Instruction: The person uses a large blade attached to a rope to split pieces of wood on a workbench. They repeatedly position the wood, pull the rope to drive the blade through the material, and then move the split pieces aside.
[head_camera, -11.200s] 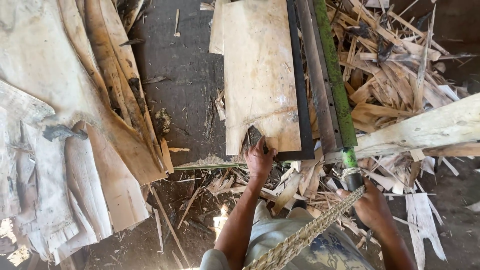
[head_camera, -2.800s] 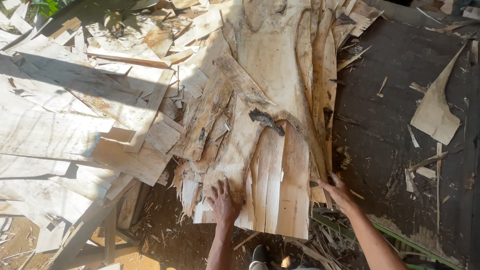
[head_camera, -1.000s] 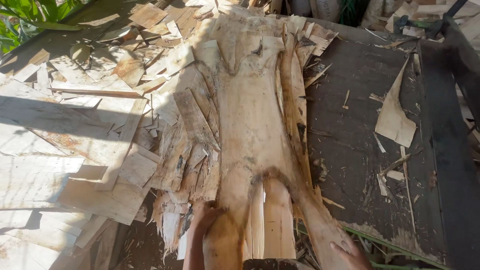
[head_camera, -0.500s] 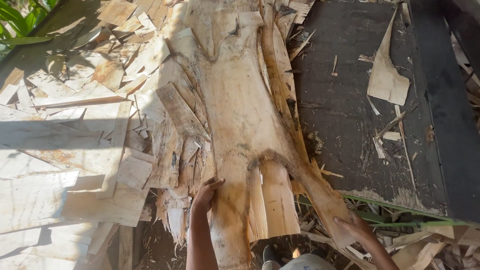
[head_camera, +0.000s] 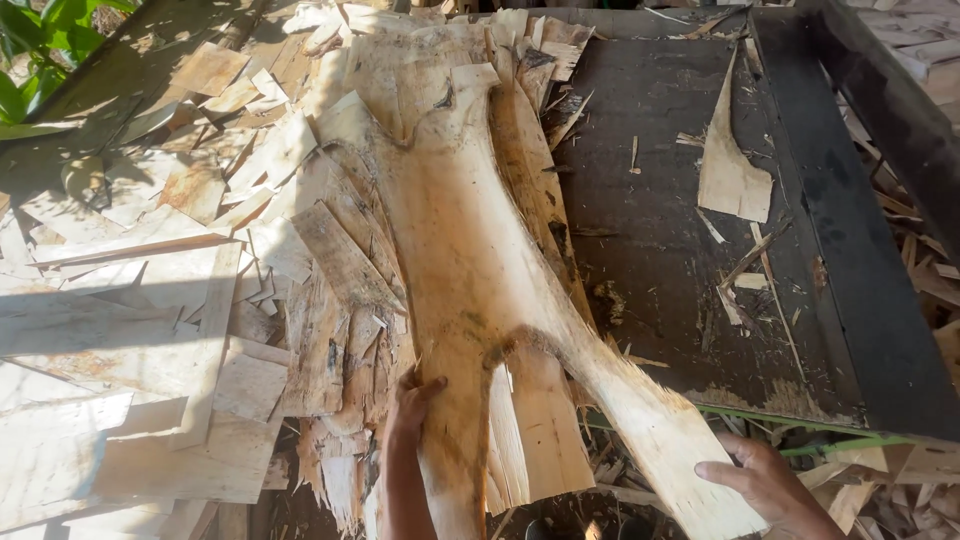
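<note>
— What have we got hold of?

— A long, split sheet of wood veneer (head_camera: 470, 280), pale and ragged, running away from us over the heap. Our left hand (head_camera: 408, 400) is clamped on its near left edge, fingers curled over the top. Our right hand (head_camera: 765, 485) lies at the torn right leg of the sheet; whether it is closed on the leg we cannot tell.

— And around the grip?

— Left of the left hand, a pile of loose veneer scraps (head_camera: 200, 300). Beyond the right hand, a dark flat table (head_camera: 660, 260) with one curled offcut (head_camera: 735, 165) on it.

— Which step is this?

— Laying the sheet onto the stack, we judge. Next we need both hands to keep the two legs level so the split does not run further.
</note>
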